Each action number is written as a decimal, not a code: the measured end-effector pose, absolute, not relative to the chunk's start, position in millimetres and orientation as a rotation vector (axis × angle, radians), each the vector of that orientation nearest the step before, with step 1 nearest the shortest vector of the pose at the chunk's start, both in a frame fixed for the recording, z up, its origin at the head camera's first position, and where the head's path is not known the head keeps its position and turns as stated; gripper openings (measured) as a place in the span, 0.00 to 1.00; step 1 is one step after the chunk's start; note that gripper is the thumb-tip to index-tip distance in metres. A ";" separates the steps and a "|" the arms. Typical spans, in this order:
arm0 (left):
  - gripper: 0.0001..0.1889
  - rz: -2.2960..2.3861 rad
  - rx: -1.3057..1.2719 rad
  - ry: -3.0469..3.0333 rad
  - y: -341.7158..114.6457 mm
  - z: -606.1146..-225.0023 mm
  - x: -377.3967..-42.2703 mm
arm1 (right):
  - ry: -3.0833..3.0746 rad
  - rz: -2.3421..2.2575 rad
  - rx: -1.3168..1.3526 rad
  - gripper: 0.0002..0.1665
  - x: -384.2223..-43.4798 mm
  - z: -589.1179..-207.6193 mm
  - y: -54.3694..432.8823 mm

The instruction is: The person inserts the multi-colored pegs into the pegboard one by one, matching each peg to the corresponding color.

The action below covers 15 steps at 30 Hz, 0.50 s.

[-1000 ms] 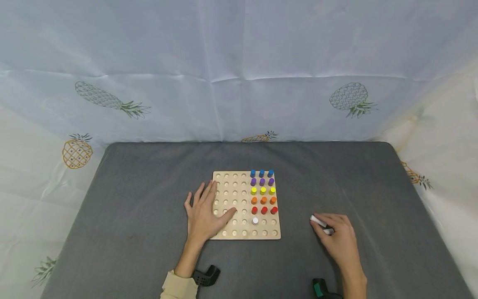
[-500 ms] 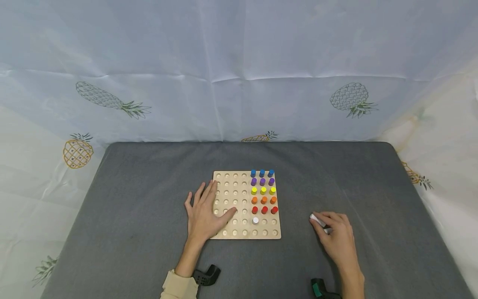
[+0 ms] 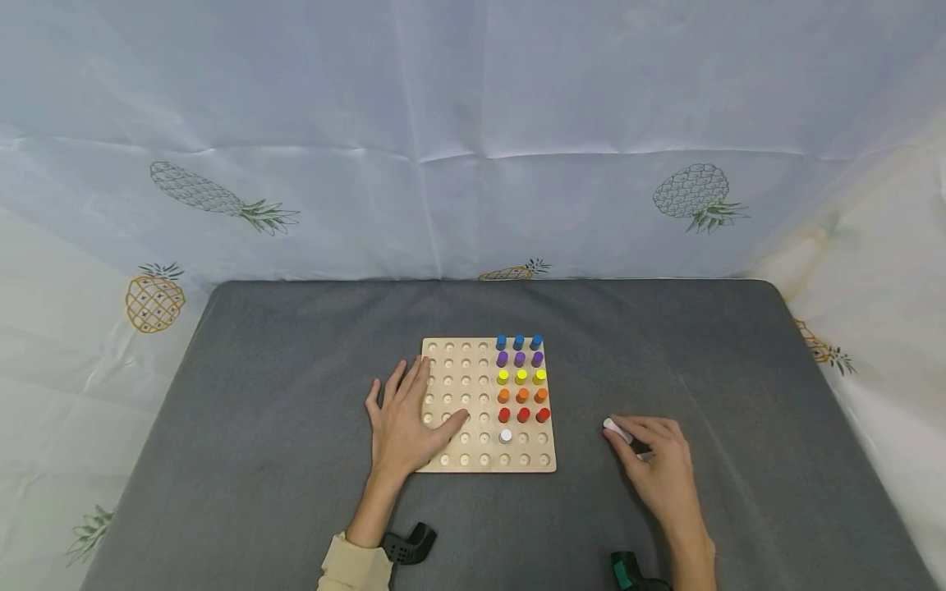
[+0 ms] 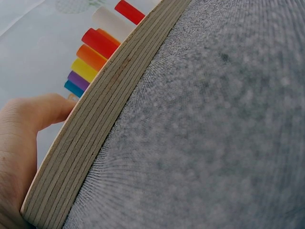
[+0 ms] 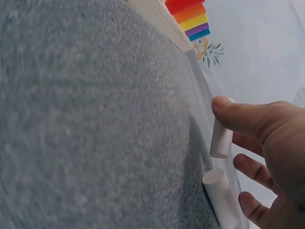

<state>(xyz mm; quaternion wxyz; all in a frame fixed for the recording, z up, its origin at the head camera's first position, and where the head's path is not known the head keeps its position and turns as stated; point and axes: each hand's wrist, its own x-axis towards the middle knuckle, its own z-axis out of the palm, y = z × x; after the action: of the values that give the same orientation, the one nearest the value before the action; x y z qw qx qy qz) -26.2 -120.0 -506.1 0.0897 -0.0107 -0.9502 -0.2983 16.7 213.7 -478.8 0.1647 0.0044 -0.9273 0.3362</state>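
A wooden pegboard lies on the grey table. Its right side holds rows of three blue, purple, yellow, orange and red pegs, plus one upright white peg in the row nearer the front. My left hand rests spread over the board's left edge, thumb on its top face. Right of the board, my right hand pinches a white peg between thumb and index finger. Another white peg lies under that hand, apparently on the cloth, partly hidden in the head view.
Grey cloth covers the table. Behind it hangs a pale curtain printed with pineapples. Black wrist devices show near both forearms. Several holes in the board's left part hold no pegs.
My right hand has shifted slightly left toward the board with the pinched white peg. The left hand and the pegs in the board stay put.
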 end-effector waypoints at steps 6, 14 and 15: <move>0.53 -0.881 -0.035 -2.827 -119.8 -506.1 -25.7 | -2.584 0.954 0.101 0.20 14.3 -480.9 210.7; 0.53 -0.887 -0.029 -2.833 -120.2 -506.0 -25.9 | -2.563 0.956 0.125 0.19 13.8 -477.6 205.4; 0.53 -0.887 -0.030 -2.833 -120.2 -506.0 -26.1 | -2.569 0.963 0.113 0.19 14.1 -476.9 204.2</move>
<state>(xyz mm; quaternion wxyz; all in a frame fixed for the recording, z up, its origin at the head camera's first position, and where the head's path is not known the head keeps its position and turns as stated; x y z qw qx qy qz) -26.1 -120.2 -506.0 0.0862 -0.0099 -0.9508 -0.2975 14.1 204.2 -476.9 0.1967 0.0402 -0.9172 0.3440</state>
